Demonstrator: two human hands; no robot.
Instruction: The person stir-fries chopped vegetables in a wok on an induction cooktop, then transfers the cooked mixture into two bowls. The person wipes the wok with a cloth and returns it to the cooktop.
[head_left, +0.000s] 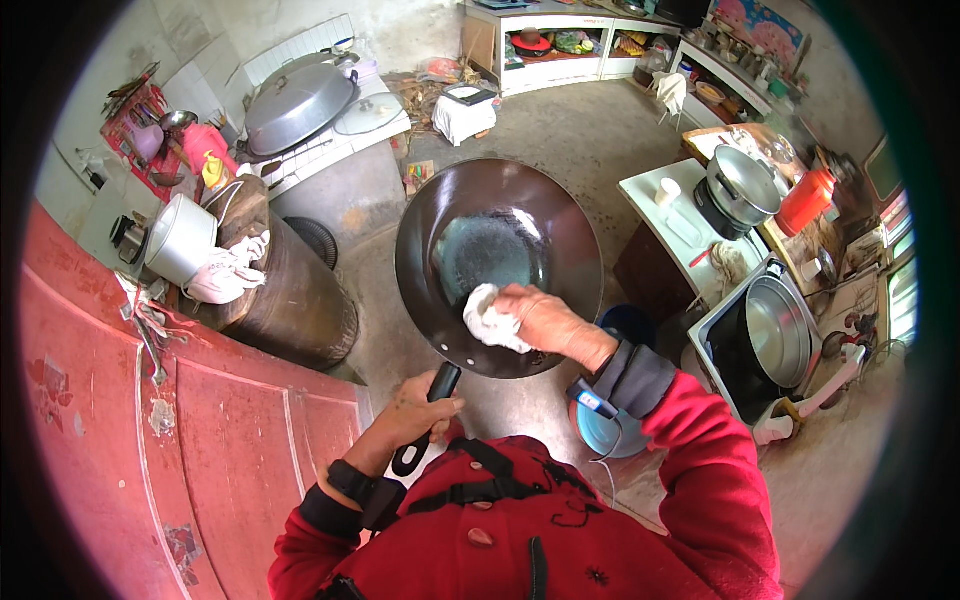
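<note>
A large dark wok (499, 247) is held up in front of my body, its inside facing me and shiny in the middle. My left hand (420, 411) is wrapped around its black handle (444, 384) at the lower left. My right hand (547, 319) presses a bunched white cloth (491, 321) against the lower inside wall of the wok. The fingertips of that hand are partly hidden in the cloth. Both wrists wear dark bands.
A red wooden door (225, 427) stands close on my left, beside a brown barrel (300, 300) bearing a white pot (181, 236). On my right are a white-topped table (637, 187) with an aluminium pot (742, 176), a sink (709, 352) holding a basin (780, 330), and a blue bucket (611, 431).
</note>
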